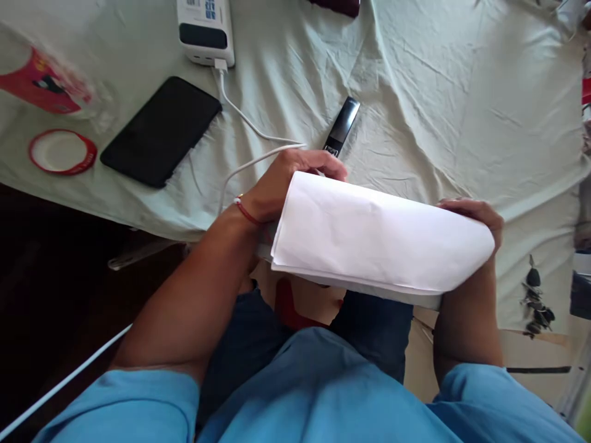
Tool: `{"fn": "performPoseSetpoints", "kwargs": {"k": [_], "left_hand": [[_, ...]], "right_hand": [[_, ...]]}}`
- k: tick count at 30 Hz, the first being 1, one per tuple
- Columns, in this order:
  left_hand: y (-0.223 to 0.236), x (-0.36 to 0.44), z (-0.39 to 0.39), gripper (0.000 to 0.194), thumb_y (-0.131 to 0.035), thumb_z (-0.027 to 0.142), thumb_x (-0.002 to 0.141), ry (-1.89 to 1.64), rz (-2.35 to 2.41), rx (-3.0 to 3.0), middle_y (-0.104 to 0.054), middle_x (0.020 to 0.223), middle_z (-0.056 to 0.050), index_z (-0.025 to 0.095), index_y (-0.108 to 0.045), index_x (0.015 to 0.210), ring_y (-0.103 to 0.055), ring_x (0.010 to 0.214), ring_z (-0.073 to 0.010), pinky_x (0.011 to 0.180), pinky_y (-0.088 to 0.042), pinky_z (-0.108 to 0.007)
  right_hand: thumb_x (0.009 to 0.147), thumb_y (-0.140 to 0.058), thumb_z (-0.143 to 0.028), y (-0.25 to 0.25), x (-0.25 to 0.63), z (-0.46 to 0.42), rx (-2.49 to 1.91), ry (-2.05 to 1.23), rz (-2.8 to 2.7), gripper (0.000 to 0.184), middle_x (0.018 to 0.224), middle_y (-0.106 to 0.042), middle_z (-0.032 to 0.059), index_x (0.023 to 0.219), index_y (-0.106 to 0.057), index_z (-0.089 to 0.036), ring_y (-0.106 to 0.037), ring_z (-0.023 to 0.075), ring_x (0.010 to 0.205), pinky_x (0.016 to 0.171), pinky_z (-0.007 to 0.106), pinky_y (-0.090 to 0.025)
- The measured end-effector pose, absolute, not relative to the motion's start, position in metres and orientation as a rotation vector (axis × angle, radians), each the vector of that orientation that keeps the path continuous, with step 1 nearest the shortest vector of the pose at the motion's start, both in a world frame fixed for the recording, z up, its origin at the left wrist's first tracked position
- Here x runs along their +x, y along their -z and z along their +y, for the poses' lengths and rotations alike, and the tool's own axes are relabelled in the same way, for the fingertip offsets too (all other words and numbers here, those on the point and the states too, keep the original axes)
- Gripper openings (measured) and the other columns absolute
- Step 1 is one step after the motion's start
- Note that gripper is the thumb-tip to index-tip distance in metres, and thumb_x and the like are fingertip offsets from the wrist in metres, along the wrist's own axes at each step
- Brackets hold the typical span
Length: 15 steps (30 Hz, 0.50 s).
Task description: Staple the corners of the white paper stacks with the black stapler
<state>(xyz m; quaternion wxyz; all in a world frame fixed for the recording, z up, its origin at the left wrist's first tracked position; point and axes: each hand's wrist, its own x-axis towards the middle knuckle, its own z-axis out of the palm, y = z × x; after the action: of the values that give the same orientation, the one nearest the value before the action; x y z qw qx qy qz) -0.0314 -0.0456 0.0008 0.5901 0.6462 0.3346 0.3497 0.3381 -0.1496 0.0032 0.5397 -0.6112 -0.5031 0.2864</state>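
Folded white paper (378,234), several layers thick, is held above the near edge of the table, its long sides running left to right. My left hand (295,169) is closed on its left end, with the thumb side at the far corner and some fingers hidden beneath. Around the rounded right end curls my right hand (480,215), its fingers partly covered by the paper. A slim black handset with a screen and keys (344,123) lies just beyond my left hand. A white cable (253,161) runs close to my left wrist.
A pale cloth (429,111) covers the table. At the left are a white power bank (205,37), a black phone (161,132), a red wristband (62,171) and a red-and-white packet (50,80). Keys (535,301) lie at the right edge. A dark red object (341,5) is at the far side.
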Motion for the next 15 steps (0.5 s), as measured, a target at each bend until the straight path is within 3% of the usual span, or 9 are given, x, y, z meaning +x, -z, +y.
{"fn": "performPoseSetpoints", "kwargs": {"k": [5,10,12,15], "left_hand": [[-0.005,-0.032,-0.047,0.017,-0.082,0.040,0.086,-0.873,0.724,1.590,-0.083,0.100,-0.005,0.024,-0.084,0.090,-0.076,0.099,-0.0249,0.090,-0.059,-0.036],[-0.001,-0.031,-0.047,0.020,-0.079,0.038,0.087,-0.834,0.822,1.546,-0.083,0.105,-0.006,0.021,-0.083,0.095,-0.075,0.102,-0.0258,0.089,-0.059,-0.035],[0.003,-0.031,-0.046,0.017,-0.076,0.036,0.088,-0.815,0.820,1.582,-0.083,0.099,-0.004,0.021,-0.083,0.088,-0.075,0.102,-0.0253,0.091,-0.059,-0.036],[0.008,-0.031,-0.047,0.018,-0.080,0.041,0.090,-0.918,0.685,1.610,-0.085,0.101,-0.003,0.024,-0.087,0.092,-0.076,0.099,-0.0232,0.092,-0.059,-0.036]], "right_hand": [[0.080,-0.080,-0.038,0.004,0.337,-0.145,-1.222,-0.589,-1.384,0.014,0.080,-0.084,0.0037,0.080,-0.092,-0.030,-0.078,0.0213,0.079,0.084,0.040,-0.061],[0.073,-0.085,-0.035,0.001,0.340,-0.147,-1.468,-0.776,-1.287,0.016,0.091,-0.086,0.0044,0.087,-0.092,-0.030,-0.080,0.0245,0.088,0.083,0.040,-0.063],[0.072,-0.086,-0.038,0.002,0.343,-0.146,-1.455,-0.803,-1.329,0.016,0.090,-0.086,0.0052,0.084,-0.092,-0.029,-0.080,0.0251,0.088,0.084,0.040,-0.063],[0.074,-0.082,-0.045,0.008,0.348,-0.143,-1.341,-0.730,-1.347,0.019,0.084,-0.085,0.0062,0.079,-0.090,-0.029,-0.079,0.0262,0.085,0.084,0.042,-0.062]]}}
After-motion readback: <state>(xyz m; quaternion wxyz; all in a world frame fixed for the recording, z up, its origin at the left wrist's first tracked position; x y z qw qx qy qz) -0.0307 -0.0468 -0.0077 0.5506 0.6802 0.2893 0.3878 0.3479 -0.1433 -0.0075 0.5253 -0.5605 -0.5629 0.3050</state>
